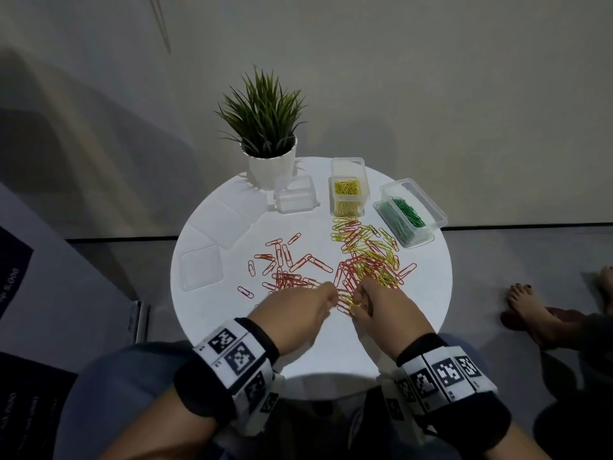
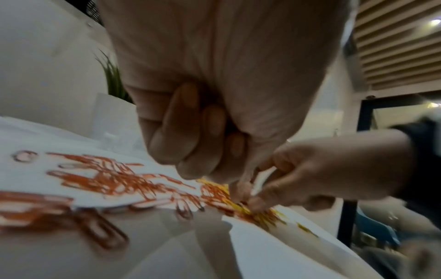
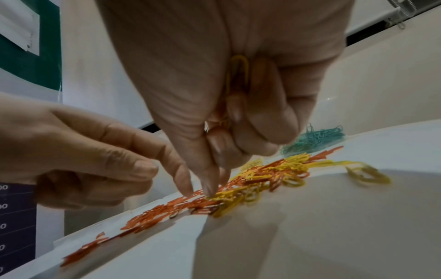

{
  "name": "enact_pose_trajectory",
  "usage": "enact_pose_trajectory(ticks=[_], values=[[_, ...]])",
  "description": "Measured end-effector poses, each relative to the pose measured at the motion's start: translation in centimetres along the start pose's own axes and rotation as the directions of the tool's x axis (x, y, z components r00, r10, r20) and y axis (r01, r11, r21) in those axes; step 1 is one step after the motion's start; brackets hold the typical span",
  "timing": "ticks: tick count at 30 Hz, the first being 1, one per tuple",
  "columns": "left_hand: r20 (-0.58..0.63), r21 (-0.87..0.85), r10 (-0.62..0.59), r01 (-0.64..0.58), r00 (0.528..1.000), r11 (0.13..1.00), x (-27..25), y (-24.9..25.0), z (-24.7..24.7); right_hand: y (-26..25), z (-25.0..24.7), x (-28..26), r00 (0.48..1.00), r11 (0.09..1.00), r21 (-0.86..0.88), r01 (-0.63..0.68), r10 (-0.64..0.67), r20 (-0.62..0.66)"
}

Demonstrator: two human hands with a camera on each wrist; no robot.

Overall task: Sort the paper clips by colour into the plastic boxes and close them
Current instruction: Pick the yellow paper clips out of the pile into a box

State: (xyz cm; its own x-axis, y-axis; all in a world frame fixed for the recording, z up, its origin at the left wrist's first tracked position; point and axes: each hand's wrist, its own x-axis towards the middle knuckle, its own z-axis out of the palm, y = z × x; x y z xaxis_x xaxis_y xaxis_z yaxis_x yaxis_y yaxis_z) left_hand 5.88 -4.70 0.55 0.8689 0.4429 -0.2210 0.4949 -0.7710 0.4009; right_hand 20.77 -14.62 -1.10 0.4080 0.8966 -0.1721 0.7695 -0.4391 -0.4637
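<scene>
Red paper clips (image 1: 288, 263) lie scattered on the round white table (image 1: 428, 293), beside a mixed red and yellow pile (image 1: 371, 257). At the back stand three lidless clear boxes: an empty one (image 1: 294, 195), one with yellow clips (image 1: 347, 190) and one with green clips (image 1: 408, 212). My right hand (image 1: 360, 302) holds yellow clips (image 3: 238, 71) in its curled fingers while its fingertips (image 3: 208, 186) reach into the pile's near edge. My left hand (image 1: 326, 293) has three fingers curled and its index finger (image 3: 185, 186) touching red clips right next to the right hand.
Clear flat lids (image 1: 201, 267) lie on the table's left side. A potted plant (image 1: 268, 144) stands at the back, close to the empty box. Another person's bare foot (image 1: 527, 307) rests on the floor to the right. My knees are below the table's near edge.
</scene>
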Motion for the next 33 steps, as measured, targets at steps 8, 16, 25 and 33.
enact_pose_trajectory(ticks=[8, 16, 25, 33], values=[[-0.065, 0.149, 0.025, -0.015, 0.998, 0.989, -0.8, -0.4, 2.0, 0.4, 0.1, 1.9, 0.998, 0.999, -0.039, 0.02, -0.018, 0.054], [-0.081, -0.066, -0.132, 0.127, 0.988, 0.99, -1.3, -2.9, -0.5, -0.3, -2.4, 2.5, 0.999, 0.846, 0.533, 0.009, 0.02, -0.049], [-0.119, -0.167, -0.094, 0.073, 0.988, 0.983, 2.7, -1.0, -0.3, 0.9, -3.4, 2.3, 0.959, -0.156, 0.966, -0.204, 0.165, 0.23], [0.0, 0.145, 0.025, -0.025, 1.0, 0.989, 4.9, 0.1, -0.2, 2.5, -4.4, 0.1, 0.984, 0.623, 0.762, -0.177, 0.083, 0.161]])
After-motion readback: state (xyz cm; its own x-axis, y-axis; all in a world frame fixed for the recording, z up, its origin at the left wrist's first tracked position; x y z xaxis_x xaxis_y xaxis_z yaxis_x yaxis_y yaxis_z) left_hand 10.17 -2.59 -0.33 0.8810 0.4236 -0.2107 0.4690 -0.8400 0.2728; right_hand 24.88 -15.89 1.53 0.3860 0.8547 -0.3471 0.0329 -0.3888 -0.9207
